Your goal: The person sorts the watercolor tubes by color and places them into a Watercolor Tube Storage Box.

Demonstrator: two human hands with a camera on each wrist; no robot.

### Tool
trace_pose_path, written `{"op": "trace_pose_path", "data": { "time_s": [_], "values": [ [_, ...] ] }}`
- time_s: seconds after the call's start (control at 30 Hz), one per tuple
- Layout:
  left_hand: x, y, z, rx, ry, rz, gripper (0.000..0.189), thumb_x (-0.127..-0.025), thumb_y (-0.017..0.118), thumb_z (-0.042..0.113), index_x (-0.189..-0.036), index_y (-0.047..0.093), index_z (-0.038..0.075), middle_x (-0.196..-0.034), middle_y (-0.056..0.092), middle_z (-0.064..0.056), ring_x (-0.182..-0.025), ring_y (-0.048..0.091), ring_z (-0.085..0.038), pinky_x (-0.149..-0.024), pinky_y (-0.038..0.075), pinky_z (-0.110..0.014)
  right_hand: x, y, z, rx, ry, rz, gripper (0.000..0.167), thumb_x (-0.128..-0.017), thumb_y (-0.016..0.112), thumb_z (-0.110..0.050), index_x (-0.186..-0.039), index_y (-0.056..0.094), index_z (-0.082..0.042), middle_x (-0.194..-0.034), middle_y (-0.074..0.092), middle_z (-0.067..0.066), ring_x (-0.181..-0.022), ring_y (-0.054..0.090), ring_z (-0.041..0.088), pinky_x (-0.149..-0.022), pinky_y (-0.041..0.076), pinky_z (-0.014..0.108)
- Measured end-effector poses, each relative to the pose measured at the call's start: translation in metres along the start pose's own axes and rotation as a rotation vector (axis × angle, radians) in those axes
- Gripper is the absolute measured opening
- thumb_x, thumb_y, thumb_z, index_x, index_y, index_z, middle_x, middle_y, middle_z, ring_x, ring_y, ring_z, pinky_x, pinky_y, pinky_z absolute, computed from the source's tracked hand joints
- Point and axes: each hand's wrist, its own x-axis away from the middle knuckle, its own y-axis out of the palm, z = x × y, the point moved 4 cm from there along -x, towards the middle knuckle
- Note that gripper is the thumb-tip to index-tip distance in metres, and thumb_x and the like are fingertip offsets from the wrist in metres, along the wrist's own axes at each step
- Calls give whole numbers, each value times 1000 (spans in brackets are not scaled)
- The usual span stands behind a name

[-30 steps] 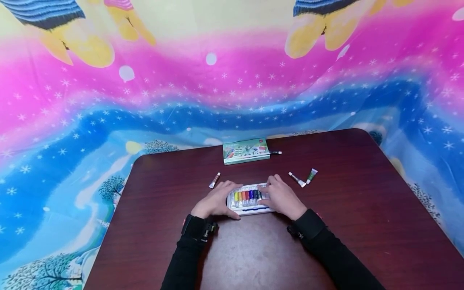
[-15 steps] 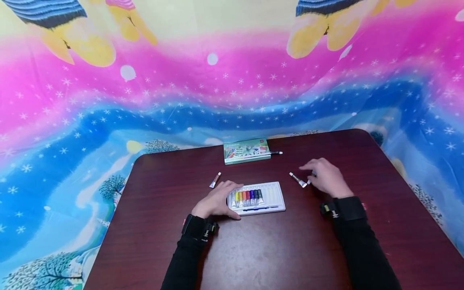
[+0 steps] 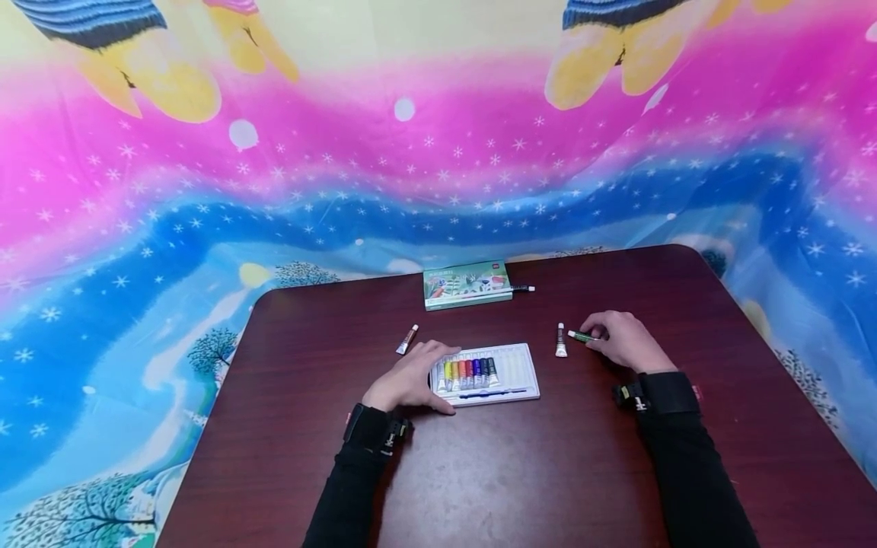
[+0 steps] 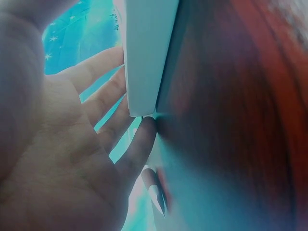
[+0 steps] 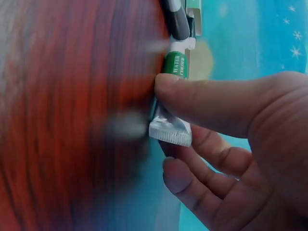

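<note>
A green watercolor tube (image 5: 175, 62) with a white cap and crimped silver end is pinched between the thumb and fingers of my right hand (image 3: 622, 339), low over the table's right side. A dark brown paint tube (image 3: 561, 341) lies just left of it. My left hand (image 3: 406, 379) spans the left end of a white tray (image 3: 519, 369), thumb at the near edge, extended fingers against the far side. In the left wrist view the fingers touch the tray's wall (image 4: 147, 57). Several coloured paint tubes (image 3: 469, 371) lie side by side in the tray, with a blue brush (image 3: 492, 393) along its front.
A reddish-brown tube (image 3: 407, 339) lies beyond my left hand. At the back stands a green paint box (image 3: 466, 283), a dark tube with a white cap (image 3: 523, 288) sticking out at its right. A patterned cloth (image 3: 438, 167) hangs behind the brown table (image 3: 479, 472).
My right hand has left the tray, moved right and taken hold of the green tube, which now points left. The brown tube has swung upright in view. My left hand stays put.
</note>
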Motion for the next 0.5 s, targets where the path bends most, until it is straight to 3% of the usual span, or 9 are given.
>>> {"op": "trace_pose_path", "data": {
  "time_s": [0.27,0.4,0.5],
  "values": [
    [0,1,-2,-6,5,-2,104,-68,96,47,-157,46,24,-148,51,2,-131,45,-19,-112,44,-43,-1,0,-5,27,-21,26,42,-103,59,-4,-145,57,-4,-108,59,19,-85,51,27,-75,40,42],
    [0,0,-1,-6,5,1,104,-68,97,47,-156,46,23,-148,51,1,-131,45,-19,-112,44,-44,-5,-3,-7,-83,-23,77,47,-106,53,-2,-152,48,-8,-105,53,17,-79,59,23,-69,48,35],
    [0,1,-1,-9,3,-2,104,-68,96,47,-156,46,23,-148,51,1,-131,45,-19,-112,44,-44,-8,-6,-12,-219,-51,140,46,-105,57,-1,-150,49,-11,-101,55,15,-77,68,21,-67,58,31]
  ]
}}
